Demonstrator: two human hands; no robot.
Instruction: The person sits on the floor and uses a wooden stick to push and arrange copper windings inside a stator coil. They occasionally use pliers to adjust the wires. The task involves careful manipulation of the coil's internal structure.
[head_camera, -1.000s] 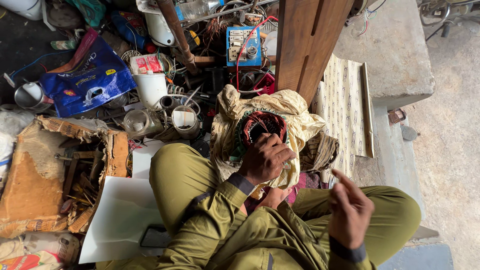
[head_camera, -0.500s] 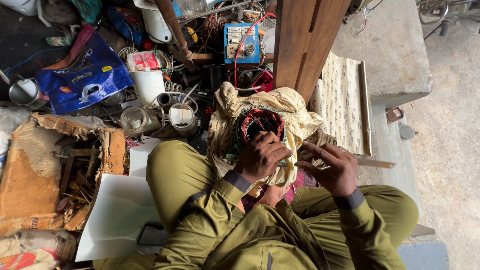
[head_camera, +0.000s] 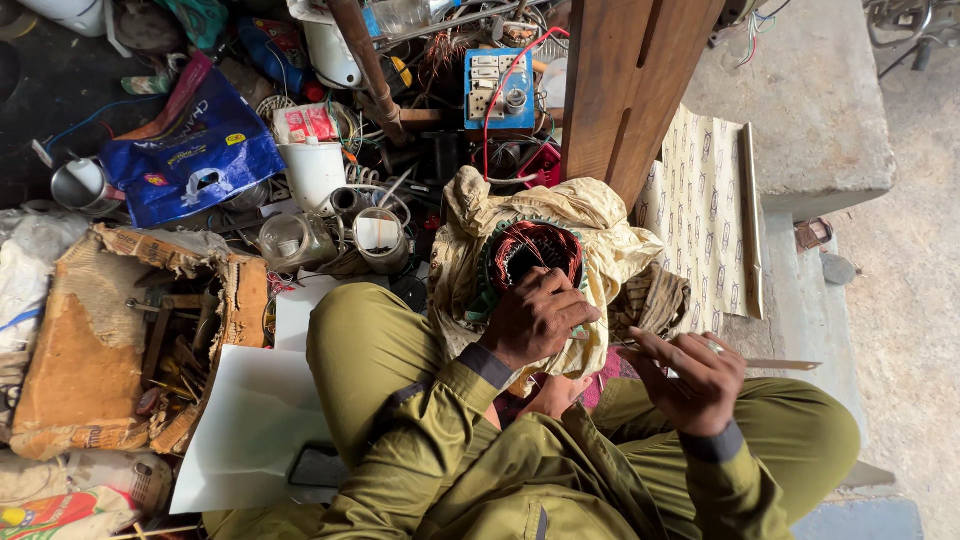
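Since half a second ago your right hand (head_camera: 690, 380) has drawn back from the motor stator (head_camera: 530, 262) and now sits apart from it, above your right knee, fingers curled and pinching a thin wooden stick (head_camera: 770, 363) that points out to the right. Your left hand (head_camera: 538, 318) rests as before on the stator's near rim, fingers bent and pressed onto the copper windings (head_camera: 535, 245). You have the stator bedded in a yellowish cloth (head_camera: 590, 215) on the floor, just beyond your crossed legs. Beside your left knee lies a white sheet (head_camera: 250, 420), next to a torn cardboard box (head_camera: 100, 340).
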